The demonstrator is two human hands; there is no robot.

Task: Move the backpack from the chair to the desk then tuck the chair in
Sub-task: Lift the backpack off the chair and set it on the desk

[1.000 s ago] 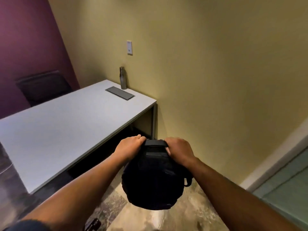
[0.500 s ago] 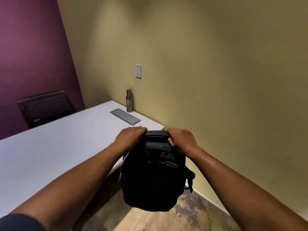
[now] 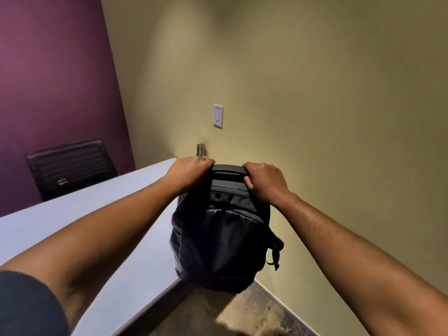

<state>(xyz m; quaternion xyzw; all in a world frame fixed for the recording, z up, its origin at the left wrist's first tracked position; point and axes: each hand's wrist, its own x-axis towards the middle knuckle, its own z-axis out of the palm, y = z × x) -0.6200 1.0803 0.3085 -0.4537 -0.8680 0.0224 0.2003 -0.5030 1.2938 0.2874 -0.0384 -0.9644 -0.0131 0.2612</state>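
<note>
**Backpack Held at the Near Corner of the Surface**

Your left hand (image 3: 191, 172) and your right hand (image 3: 265, 181) each hold a clenched grip on the top of the black backpack (image 3: 219, 236). The left hand closes over the top left edge; the right hand closes over the top right edge, with the fingers (image 3: 247, 181) wrapped onto the upper panel. The top handle strip sits between the two hands.

The backpack hangs upright from both grips, front panel facing you. Its lower left part overlaps the near right corner of the white surface (image 3: 80, 219). Its lower right part stands out past that corner, above the mottled floor (image 3: 254, 309). You cannot tell from this view whether the base touches the surface or is held just above it. A loose strap end (image 3: 275, 251) hangs at the right side of the backpack.

Both forearms extend forward from the bottom corners of the view. A dark sleeve (image 3: 26, 304) covers your left upper arm.

At the far end of the surface, a metal bottle (image 3: 200, 149) stands against the yellow wall, partly hidden behind your left hand. A white wall switch (image 3: 218, 115) is mounted above it. A dark chair (image 3: 70, 166) stands beyond the far left side of the surface, against the purple wall.
</note>
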